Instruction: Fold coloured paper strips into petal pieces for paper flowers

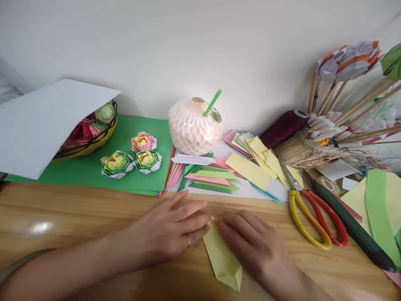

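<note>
A strip of pale yellow paper [222,257], folded to a point at its far end and creased at its near corners, lies on the wooden table between my hands. My right hand [257,244] is closed at the paper's right edge, thumb and fingertips gathered near the pointed end. On the other side, my left hand [173,228] has its fingers stretched out and slightly apart, with the lower fingertips at the paper's upper left edge. A ring sits on one of its fingers. Just beyond the hands lies a pile of folded green and pink paper strips [213,180].
Scissors [310,213] and a dark-handled cutter [354,225] lie at right. Behind are a peeled coconut [196,125] with a green straw, yellow paper pieces [249,169] and a thread spool [283,127]. Folded paper flowers [117,164] rest on green sheets [134,125] beside a basket [100,144].
</note>
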Demonstrator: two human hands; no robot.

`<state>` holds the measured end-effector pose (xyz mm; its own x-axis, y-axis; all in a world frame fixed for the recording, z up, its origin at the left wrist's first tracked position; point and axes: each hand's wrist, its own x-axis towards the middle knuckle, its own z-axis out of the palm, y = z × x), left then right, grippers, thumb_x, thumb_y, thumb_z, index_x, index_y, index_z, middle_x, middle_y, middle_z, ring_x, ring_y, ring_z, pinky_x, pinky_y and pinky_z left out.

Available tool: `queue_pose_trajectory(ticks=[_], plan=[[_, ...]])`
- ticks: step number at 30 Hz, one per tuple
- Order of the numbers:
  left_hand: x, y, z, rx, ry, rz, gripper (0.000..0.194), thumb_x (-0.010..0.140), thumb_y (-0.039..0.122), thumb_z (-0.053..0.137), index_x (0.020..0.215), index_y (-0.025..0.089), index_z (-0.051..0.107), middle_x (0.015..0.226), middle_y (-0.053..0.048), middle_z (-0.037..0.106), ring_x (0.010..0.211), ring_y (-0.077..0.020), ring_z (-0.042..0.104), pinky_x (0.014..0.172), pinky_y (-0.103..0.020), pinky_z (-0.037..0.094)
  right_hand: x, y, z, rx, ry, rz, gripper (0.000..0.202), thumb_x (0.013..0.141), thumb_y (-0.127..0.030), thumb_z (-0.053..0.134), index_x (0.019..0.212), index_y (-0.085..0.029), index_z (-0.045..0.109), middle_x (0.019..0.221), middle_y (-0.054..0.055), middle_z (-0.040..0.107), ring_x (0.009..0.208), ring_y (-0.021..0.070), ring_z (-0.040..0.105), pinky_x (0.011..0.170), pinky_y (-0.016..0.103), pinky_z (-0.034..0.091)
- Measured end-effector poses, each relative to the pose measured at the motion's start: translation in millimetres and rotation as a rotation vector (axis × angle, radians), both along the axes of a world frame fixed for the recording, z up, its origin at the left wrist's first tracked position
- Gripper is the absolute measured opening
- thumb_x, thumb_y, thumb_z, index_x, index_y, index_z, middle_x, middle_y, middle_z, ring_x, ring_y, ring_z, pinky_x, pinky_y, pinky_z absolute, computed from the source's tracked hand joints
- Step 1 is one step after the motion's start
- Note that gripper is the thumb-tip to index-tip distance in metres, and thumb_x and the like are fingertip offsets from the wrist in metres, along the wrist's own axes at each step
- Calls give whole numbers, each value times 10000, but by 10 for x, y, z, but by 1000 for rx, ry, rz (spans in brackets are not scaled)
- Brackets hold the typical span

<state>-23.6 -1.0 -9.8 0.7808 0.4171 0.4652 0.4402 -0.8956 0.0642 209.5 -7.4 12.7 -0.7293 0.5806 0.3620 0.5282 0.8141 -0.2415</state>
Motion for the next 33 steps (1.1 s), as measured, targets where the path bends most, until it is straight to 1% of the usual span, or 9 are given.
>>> queue_pose_trajectory(ticks=[6, 9, 14, 19, 23, 26, 30, 31, 33], plan=[[7, 8, 21, -48, 11, -15, 273, 1005, 167, 381, 1154, 177, 608, 1213, 19, 639, 1270, -183, 431, 1126, -409, 235, -18, -2, 44, 96, -79, 6, 348, 975, -99, 307, 973, -74, 654, 779, 86, 672, 684, 174, 579, 578, 295, 461], [-5, 14, 21, -64, 40, -32, 316, 1016, 164, 322, 1179, 171, 593, 1236, 20, 627, 1294, -190, 407, 1122, -409, 245, -25, -8, 48, 101, -105, 5, 377, 977, -98, 287, 948, -93, 663, 779, 80, 677, 680, 166, 576, 572, 295, 463], [-10, 28, 10, -68, 47, -48, 321, 1013, 150, 317, 1193, 154, 583, 1229, -6, 632, 1281, -210, 425, 1087, -436, 304, -31, -15, 34, 97, -96, 28, 361, 976, -89, 296, 948, -85, 656, 789, 82, 673, 695, 171, 571, 578, 299, 441], [2, 32, 8, -62, 42, -49, 299, 1010, 157, 343, 1186, 145, 585, 1227, -9, 633, 1262, -233, 448, 1047, -447, 353, -4, 10, 31, 9, -122, 48, 351, 984, -110, 294, 974, -79, 644, 795, 85, 646, 725, 187, 543, 614, 313, 419], [7, 26, 4, -64, 13, -22, 259, 995, 168, 402, 1155, 163, 606, 1188, 13, 655, 1228, -256, 478, 1014, -464, 390, 46, 42, 62, -154, -95, -35, 293, 974, -179, 361, 1075, -203, 634, 932, 77, 637, 864, 222, 524, 724, 374, 420], [0, 26, -9, -64, 19, -8, 241, 976, 170, 450, 1159, 179, 607, 1184, 11, 656, 1218, -275, 483, 992, -490, 412, 142, 72, 119, -216, -106, -50, 328, 919, -131, 410, 1103, -289, 630, 1045, 68, 629, 953, 241, 516, 775, 415, 419], [-3, -3, -15, -7, 22, 2, 244, 969, 149, 439, 1127, 181, 623, 1165, -13, 664, 1190, -267, 506, 1013, -529, 377, 412, 90, 206, -210, -144, -40, 266, 871, -126, 441, 868, -270, 663, 1101, 72, 612, 995, 263, 533, 768, 444, 435], [1, -23, -11, 25, 13, 12, 251, 969, 136, 423, 1101, 166, 635, 1141, -22, 673, 1172, -255, 519, 1039, -527, 347, 486, 80, 221, -173, -121, -90, 238, 871, -138, 453, 811, -259, 649, 1077, 70, 616, 970, 257, 549, 742, 426, 449], [16, -77, 5, 117, 3, 44, 272, 963, 103, 396, 1039, 115, 657, 1067, -60, 694, 1125, -234, 549, 1080, -503, 295, 596, 37, 231, -99, -20, -208, 210, 873, -140, 461, 923, -250, 633, 1014, 76, 621, 904, 227, 587, 706, 379, 483]])
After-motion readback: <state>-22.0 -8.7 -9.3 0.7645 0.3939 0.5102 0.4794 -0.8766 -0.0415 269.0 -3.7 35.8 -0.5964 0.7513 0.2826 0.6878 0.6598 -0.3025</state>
